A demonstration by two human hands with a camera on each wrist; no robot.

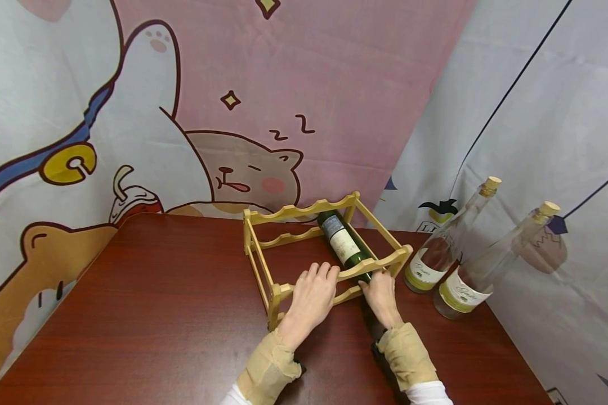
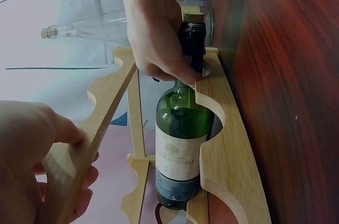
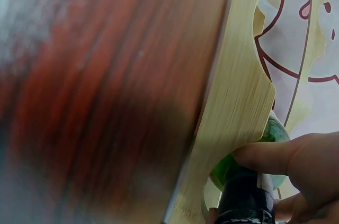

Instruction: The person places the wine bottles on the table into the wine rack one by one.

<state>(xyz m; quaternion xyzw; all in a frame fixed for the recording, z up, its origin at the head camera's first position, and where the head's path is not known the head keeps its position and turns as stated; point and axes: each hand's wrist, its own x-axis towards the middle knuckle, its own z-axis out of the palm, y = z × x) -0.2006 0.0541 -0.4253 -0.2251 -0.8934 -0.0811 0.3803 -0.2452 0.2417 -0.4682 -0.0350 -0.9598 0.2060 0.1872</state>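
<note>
Left hand (image 1: 313, 295) fingers clamp the pale wooden rack (image 2: 229, 166); right hand (image 1: 381, 296) fingers wrap the green glass bottle (image 1: 342, 239), neck-side, in the lower tier. I'd brace firmly, seat it gently (no yanking).

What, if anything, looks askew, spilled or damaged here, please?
Nothing stands out: the green wine bottle lies in the wooden wine rack, two corked clear glass bottles stand beside it, and no spill or breakage shows.
</note>
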